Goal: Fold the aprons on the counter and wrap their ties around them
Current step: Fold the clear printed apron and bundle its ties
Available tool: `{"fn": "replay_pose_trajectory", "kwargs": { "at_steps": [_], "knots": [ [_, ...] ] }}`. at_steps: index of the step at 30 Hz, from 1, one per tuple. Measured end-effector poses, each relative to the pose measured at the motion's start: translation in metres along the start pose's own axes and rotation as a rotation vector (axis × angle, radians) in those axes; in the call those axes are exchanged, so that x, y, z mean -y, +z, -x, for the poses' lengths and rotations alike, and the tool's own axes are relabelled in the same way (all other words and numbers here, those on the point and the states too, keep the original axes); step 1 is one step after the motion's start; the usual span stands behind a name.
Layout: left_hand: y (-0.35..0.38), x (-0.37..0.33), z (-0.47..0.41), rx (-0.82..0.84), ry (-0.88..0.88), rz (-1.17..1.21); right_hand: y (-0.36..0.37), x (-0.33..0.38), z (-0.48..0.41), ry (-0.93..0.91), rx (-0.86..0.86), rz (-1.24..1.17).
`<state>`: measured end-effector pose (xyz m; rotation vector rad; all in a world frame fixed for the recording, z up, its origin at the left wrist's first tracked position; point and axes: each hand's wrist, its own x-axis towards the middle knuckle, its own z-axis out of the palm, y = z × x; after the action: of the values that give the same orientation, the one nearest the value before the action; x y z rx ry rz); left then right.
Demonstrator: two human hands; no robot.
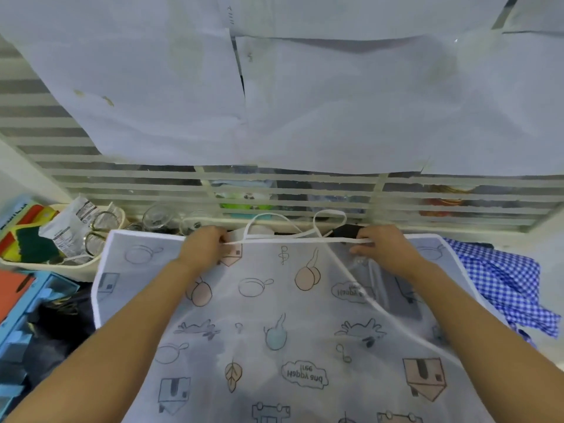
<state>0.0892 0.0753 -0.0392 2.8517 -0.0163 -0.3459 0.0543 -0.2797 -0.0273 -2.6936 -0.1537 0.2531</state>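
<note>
The printed apron (pixel 274 315) lies spread on the worktop (pixel 549 270) under both forearms, and the left hand (pixel 203 244) and right hand (pixel 386 248) each pinch the white tie (pixel 299 240), stretched taut between them along the far edge. The tie's slack loops beyond the hands lie close to the glasses (pixel 158 218) past the left hand, so a quick pull could catch and tip one. The thin sheet may also slide or bunch, and could drag the checked cloth (pixel 500 279) just right of the right hand.
</note>
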Motion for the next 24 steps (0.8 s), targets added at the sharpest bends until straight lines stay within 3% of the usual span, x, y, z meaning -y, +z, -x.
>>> {"fn": "replay_pose_trajectory", "kwargs": {
  "at_steps": [5, 11, 19, 21, 24],
  "knots": [
    [0.0, -0.023, -0.017, -0.053, -0.105, -0.063, 0.001, -0.014, -0.006, 0.053, -0.08, -0.057],
    [0.016, -0.036, -0.022, -0.08, -0.173, -0.063, 0.007, 0.003, -0.032, 0.079, -0.159, 0.163],
    [0.022, -0.038, -0.035, 0.058, -0.245, 0.456, 0.019, 0.038, -0.062, 0.018, -0.025, 0.316],
    [0.025, -0.037, -0.037, 0.074, -0.245, 0.496, 0.028, 0.046, -0.065, 0.008, -0.059, 0.272],
    [0.031, -0.033, -0.037, 0.06, -0.227, 0.462, 0.041, 0.055, -0.074, 0.166, 0.033, 0.224]
  ]
}}
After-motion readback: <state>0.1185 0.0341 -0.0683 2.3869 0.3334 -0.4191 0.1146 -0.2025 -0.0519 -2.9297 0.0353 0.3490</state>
